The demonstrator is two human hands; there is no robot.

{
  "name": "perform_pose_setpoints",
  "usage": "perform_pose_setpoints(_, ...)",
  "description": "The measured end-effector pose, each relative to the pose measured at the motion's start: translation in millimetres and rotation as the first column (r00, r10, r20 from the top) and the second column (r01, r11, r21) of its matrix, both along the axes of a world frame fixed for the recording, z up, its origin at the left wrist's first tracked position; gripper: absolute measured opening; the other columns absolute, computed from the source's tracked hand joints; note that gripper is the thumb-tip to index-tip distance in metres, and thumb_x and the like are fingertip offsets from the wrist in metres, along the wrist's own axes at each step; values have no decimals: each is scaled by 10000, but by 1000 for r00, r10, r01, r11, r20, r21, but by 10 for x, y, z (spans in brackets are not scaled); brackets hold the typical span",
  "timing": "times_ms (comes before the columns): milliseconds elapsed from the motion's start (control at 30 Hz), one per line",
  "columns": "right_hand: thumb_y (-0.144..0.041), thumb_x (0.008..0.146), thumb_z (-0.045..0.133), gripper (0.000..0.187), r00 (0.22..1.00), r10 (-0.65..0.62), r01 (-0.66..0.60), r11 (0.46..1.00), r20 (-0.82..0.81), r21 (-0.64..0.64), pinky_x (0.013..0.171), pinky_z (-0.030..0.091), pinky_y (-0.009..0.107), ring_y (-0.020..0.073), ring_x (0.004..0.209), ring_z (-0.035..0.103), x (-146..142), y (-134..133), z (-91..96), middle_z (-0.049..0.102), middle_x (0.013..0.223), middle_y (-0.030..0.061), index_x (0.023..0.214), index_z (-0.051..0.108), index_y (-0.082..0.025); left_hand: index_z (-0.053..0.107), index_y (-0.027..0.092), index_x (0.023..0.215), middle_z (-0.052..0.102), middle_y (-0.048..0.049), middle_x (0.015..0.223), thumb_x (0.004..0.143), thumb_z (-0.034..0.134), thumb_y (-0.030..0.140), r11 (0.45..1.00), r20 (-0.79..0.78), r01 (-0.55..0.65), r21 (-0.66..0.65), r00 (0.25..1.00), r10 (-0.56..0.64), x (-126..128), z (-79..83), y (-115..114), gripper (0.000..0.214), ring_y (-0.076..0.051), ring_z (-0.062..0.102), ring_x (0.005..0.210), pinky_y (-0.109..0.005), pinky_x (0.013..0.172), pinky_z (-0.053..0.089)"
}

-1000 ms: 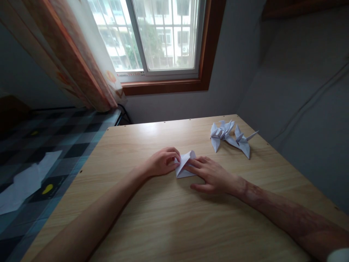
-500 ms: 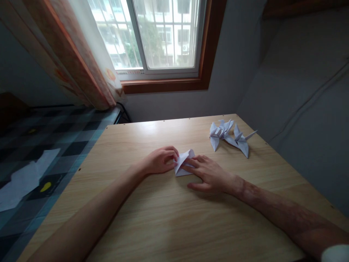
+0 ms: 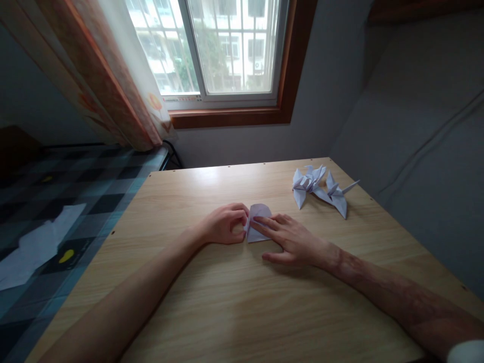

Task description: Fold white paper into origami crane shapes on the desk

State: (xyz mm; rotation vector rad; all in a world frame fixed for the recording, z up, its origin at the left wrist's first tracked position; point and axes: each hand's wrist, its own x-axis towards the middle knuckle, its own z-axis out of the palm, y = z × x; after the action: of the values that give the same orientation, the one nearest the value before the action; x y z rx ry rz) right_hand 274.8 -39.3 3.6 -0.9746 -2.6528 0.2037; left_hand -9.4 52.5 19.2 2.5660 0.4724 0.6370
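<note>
A small folded sheet of white paper point(image 3: 260, 235) rests on the wooden table point(image 3: 212, 302) between my hands. My left hand point(image 3: 227, 223) pinches the paper's left edge, thumb and fingers curled toward each other. Over the paper's right part lies my right hand point(image 3: 291, 238), its fingers spread and fingertips pressing on the sheet, thumb held apart on the tabletop side. Those fingers hide part of the folds. Beyond my right hand, several white origami cranes point(image 3: 309, 182) sit close together near the table's far right corner.
To the left is a bed with a checked cover point(image 3: 102, 204), on which loose white paper sheets point(image 3: 40, 247) lie. A window point(image 3: 234, 50) and a curtain point(image 3: 124, 85) are behind the table. A cable point(image 3: 427, 143) runs along the right wall.
The paper's raised, pointed flap has opened out and now lies flatter, with a rounded top edge. My left hand stays at its left edge; my right fingers still rest on it.
</note>
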Motion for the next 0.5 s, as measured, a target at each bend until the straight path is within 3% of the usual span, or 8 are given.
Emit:
perform_pose_setpoints(300,-656,1039,623,944,1000,-5,5,1000,8,-11,1191,418,559,384,1381,511,7,-4,9,407,1760,110,1781,163,-297,774,217,995,757,-104,1068,912,714,241,997,19,-25,-76,999,26,74,-8,-51,105,-232,742,996,-305,901,591)
perform_pose_setpoints(500,-712,1028,600,958,999,-12,13,1000,53,-20,1191,417,587,401,1394,507,-1,7,-8,312,1802,122,1780,162,-312,701,180,933,732,-93,1002,1051,539,331,980,62,1,-200,998,12,-6,154,-55,251,-196,699,905,-287,847,542)
